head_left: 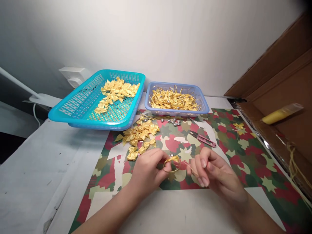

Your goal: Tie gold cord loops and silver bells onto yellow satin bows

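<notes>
My left hand [151,167] pinches a small yellow bow [173,159] with a loop of gold cord [175,169] hanging from it. From the bow a thin pale thread [189,167] runs across to my right hand [214,172], whose curled fingers grip it. Both hands are above the patterned sheet, a short way apart. Just beyond the left hand lies a loose pile of yellow satin bows [141,131]. Pink-handled thread snips [203,139] rest beyond the right hand. Several silver bells [174,122] sit farther back.
A turquoise basket [97,123] of bows stands back left, stacked on another. Beside it, a blue basket [176,112] holds bows with gold loops. Gold cords [168,117] lie in front. At right, a cardboard wall [280,81] carries a yellow tube [280,114] and hanging threads [296,169].
</notes>
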Demonstrator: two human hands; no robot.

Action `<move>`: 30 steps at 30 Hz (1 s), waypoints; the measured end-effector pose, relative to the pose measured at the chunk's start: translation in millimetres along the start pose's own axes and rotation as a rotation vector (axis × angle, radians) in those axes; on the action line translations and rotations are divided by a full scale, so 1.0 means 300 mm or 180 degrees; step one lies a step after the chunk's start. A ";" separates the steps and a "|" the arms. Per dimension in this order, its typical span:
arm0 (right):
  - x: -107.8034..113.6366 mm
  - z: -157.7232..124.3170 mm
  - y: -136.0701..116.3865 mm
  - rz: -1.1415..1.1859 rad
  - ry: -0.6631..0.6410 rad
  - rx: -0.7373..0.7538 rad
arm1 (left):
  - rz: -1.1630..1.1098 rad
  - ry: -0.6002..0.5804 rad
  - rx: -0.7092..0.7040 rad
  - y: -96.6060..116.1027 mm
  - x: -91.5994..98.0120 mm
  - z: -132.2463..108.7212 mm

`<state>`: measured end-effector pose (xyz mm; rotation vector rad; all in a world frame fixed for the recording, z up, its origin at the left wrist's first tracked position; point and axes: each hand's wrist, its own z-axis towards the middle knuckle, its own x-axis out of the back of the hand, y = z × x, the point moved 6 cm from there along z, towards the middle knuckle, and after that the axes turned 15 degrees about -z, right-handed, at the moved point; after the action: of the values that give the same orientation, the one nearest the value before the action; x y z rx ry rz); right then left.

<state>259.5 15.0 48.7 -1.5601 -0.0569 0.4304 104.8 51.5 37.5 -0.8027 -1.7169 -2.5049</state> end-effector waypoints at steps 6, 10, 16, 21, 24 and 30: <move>-0.014 0.012 0.015 0.0292 -0.0091 -0.0178 | -0.1669 -0.0308 0.1561 -0.055 -0.032 -0.005; -0.023 0.014 0.019 0.0619 -0.0137 -0.0189 | -0.2134 -0.0436 0.2072 -0.067 -0.053 -0.012; -0.027 0.015 0.013 0.0703 -0.0176 -0.0159 | -0.2151 -0.0554 0.2196 -0.074 -0.062 -0.018; -0.041 0.011 0.006 0.0673 -0.0302 -0.0134 | -0.2150 -0.0634 0.2282 -0.083 -0.072 -0.028; -0.003 0.013 -0.008 0.0599 -0.0108 -0.0106 | -0.2116 -0.0648 0.2263 -0.078 -0.072 -0.030; 0.184 0.052 -0.094 0.0373 0.1112 -0.0032 | -0.1661 -0.0807 0.1928 -0.071 -0.074 -0.039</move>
<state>312.2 47.8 63.7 -1.6335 0.3034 0.2439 113.4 43.6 6.9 -0.6949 -2.8749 -1.9305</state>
